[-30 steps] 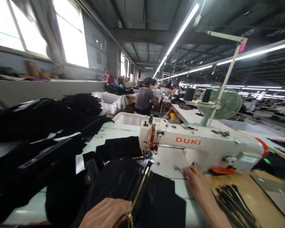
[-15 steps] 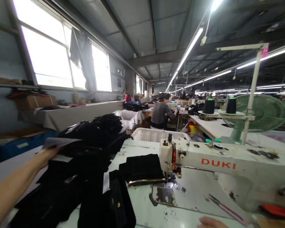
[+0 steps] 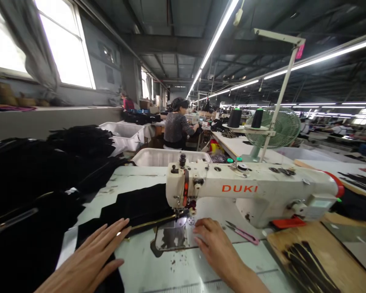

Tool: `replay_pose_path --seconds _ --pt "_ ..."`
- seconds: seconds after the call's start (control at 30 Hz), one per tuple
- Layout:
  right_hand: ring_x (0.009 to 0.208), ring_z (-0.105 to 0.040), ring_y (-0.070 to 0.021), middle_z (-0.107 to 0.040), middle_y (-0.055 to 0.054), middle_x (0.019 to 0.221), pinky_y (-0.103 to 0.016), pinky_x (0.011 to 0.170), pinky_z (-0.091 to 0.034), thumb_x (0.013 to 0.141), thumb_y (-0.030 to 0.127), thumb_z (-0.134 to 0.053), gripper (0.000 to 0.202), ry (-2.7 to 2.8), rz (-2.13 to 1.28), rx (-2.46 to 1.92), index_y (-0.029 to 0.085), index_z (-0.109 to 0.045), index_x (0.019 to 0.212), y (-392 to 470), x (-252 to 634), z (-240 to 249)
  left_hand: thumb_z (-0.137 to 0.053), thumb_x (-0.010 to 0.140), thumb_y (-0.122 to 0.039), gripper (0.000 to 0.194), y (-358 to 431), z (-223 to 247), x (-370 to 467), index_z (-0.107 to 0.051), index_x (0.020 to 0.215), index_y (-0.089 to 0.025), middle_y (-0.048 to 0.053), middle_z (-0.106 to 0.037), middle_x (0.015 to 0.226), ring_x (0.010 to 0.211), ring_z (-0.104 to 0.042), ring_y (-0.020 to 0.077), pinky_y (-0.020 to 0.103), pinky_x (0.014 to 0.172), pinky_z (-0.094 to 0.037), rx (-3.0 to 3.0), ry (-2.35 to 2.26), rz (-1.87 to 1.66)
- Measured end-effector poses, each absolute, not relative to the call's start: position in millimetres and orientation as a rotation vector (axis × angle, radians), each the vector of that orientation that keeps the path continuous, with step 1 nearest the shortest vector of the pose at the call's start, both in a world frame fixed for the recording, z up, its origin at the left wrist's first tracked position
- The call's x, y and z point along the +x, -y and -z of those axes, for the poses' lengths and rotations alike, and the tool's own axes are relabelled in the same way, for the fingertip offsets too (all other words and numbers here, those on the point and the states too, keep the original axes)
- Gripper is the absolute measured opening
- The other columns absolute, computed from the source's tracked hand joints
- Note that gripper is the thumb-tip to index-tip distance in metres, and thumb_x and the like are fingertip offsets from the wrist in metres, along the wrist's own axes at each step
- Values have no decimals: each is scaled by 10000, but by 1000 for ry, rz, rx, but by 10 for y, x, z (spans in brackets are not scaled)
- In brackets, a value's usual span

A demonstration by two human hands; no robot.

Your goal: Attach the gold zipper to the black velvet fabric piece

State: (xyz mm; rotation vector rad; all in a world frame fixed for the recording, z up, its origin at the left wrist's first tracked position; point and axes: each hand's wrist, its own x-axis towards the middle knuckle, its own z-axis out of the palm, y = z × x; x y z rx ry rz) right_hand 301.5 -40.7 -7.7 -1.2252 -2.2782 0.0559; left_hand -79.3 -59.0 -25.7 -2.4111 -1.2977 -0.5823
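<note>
My left hand [image 3: 97, 254] is open, its fingers stretched out and lying over a black fabric piece [image 3: 131, 205] on the table. A gold-toned zipper [image 3: 154, 223] runs along that piece's near edge, its right end under the needle area of a white sewing machine [image 3: 213, 189]. My right hand [image 3: 216, 246] is open just right of the metal needle plate [image 3: 172, 238], fingers bent and thumb apart, with nothing visible in it. Pink-handled thread snips [image 3: 242, 232] lie beyond this hand.
Heaped black fabric pieces [image 3: 24, 175] fill the left side. A white plastic bin [image 3: 171, 156] stands behind the machine. At right, dark strips with gold edges [image 3: 311, 266] lie on a brown board [image 3: 280, 244]. A person [image 3: 177, 124] sits working ahead; a green fan [image 3: 277, 128] stands farther back.
My left hand has come back from the fabric heap at far left to the piece at the machine. My right hand has moved up beside the needle plate. The view has swung right.
</note>
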Motion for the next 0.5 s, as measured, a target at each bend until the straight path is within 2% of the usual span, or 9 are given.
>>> replay_pose_path --seconds 0.1,0.17,0.23,0.33,0.5 --pt "967 -658 -249 -704 -57 1054 -375 865 -565 784 5 -704 323 2311 -14 -1231 191 -698 1048 204 2940 87 -535 950 -567 717 413 371 -798 -220 1559 -356 9 -459 1526 1325 -533 263 420 1169 -319 -2464 1227 371" --pt "1014 -651 -269 -702 -76 1099 -406 910 -554 794 22 -704 351 2332 16 -1209 179 -681 1107 67 2877 171 -430 970 -630 695 407 472 -829 -200 1565 -354 34 -422 1550 1376 -465 298 522 1211 -156 -2412 1351 413" --pt "1067 -644 -291 -699 -99 1136 -453 971 -528 821 65 -696 370 2368 51 -1176 164 -650 1174 -60 2802 290 -335 970 -684 696 457 583 -827 -198 1566 -353 65 -394 1566 1401 -415 351 618 1188 -76 -2353 1462 478" --pt "1102 -647 -302 -703 -120 1149 -490 1017 -500 861 120 -673 392 2416 91 -1141 143 -606 1246 -173 2730 439 -272 1009 -635 634 528 712 -744 -153 1571 -367 85 -405 1557 1372 -450 372 686 1154 -64 -2328 1559 525" --pt "1161 -621 -268 -646 -127 1275 -432 991 -524 931 122 -512 411 2363 169 -1219 171 -542 1338 -24 3102 455 -242 1030 -597 570 451 738 -717 -192 1558 -390 71 -443 1534 1334 -506 350 699 1150 -120 -2397 1585 589"
